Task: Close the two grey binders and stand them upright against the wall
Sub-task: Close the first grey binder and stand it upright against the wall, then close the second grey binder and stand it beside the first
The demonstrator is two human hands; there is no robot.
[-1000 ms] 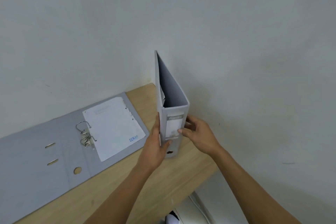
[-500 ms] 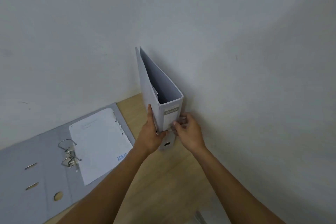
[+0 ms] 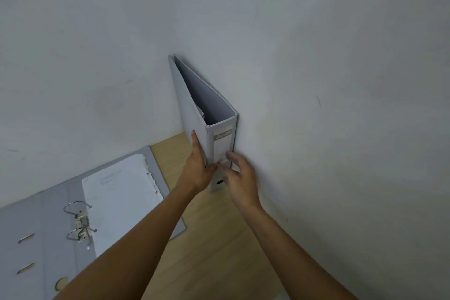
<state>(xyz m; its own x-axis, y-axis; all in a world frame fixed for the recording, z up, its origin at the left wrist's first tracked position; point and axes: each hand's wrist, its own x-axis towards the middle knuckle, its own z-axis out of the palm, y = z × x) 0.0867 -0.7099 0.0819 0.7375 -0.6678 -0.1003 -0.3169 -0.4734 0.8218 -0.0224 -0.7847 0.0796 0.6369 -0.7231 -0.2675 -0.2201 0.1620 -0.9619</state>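
One grey binder [image 3: 194,107] stands upright and closed in the corner of the wooden desk [image 3: 219,238], its right cover against the side wall and its labelled spine facing me. My left hand [image 3: 198,169] grips its left cover and the spine's lower edge. My right hand [image 3: 239,178] is at the spine's lower right, fingers spread and blurred; whether it still touches the spine is unclear. The second grey binder [image 3: 56,238] lies flat and wide open on the desk at the left, with its metal rings open and a sheet of white paper on its right half.
White walls [image 3: 341,105] meet in the corner behind the standing binder. The desk's front edge runs along the lower right of the view. The open binder covers most of the desk's left side.
Both hands carried the closed binder back and to the right until it stood against the side wall. My right hand has since loosened and slid down the spine.
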